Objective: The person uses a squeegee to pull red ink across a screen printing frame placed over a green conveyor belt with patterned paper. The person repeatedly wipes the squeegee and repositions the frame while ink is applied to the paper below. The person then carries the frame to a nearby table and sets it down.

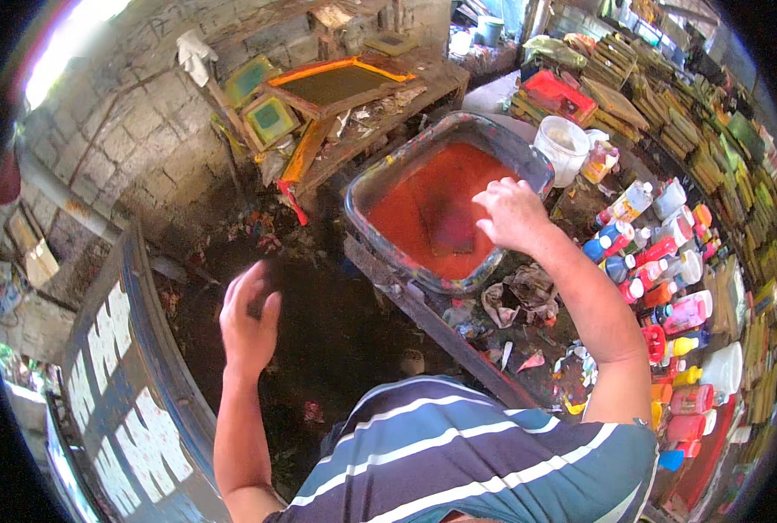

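Note:
My right hand (514,212) hovers over the right side of a dark plastic tub (528,157) of red liquid (406,196). Its fingers are loosely bent and apart, with nothing visible in them. A darker, purplish patch (449,228) shows in the liquid to the left of that hand; whether it is a sunken thing or a reflection I cannot make out. My left hand (249,319) is raised over the dark ground to the left of the tub, thumb apart from the fingers, holding nothing. The tub's rim is smeared with paint.
Wooden-framed screens (340,83) lie on a rough bench (432,83) at the back. To the right stand a white bucket (561,148) and several paint bottles (659,253). Crumpled rags (528,296) lie beside the tub. A panel with white printed shapes (157,436) stands at the left.

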Demonstrator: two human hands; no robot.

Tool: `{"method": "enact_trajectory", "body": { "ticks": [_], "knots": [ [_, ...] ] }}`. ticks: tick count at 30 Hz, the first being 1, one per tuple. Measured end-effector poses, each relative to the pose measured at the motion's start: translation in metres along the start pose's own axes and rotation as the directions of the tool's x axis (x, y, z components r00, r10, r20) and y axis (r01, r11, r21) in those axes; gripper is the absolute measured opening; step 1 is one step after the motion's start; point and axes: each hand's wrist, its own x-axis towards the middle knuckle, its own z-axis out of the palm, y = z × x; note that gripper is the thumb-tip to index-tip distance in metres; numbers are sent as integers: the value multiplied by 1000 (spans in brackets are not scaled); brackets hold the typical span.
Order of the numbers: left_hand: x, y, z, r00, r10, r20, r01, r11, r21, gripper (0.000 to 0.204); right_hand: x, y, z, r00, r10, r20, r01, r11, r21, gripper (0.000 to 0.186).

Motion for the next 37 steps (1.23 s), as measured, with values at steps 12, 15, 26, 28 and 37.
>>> {"method": "enact_trajectory", "body": {
  "ticks": [12, 15, 26, 28, 37],
  "knots": [
    [201, 97, 234, 408, 576, 708, -801, 598, -25, 64, 43, -43, 56, 722, -58, 689, 219, 965, -148, 41],
    [209, 98, 299, 261, 347, 901, -843, 537, 38, 89, 31, -53, 50, 763, -14, 646, 101, 990, -98, 23],
    [222, 100, 401, -312, 388, 867, -828, 337, -449, 45, 7, -138, -21, 860, 468, 203, -467, 883, -55, 17],
    [236, 98, 417, -389, 449, 804, -782, 301, -546, 41, 2, -157, -27, 831, 546, 105, -551, 835, 18, 20],
    [274, 135, 402, -327, 452, 830, -845, 253, -471, 40, 0, -189, -14, 715, 692, -100, -689, 721, 70, 15]
  ]
}}
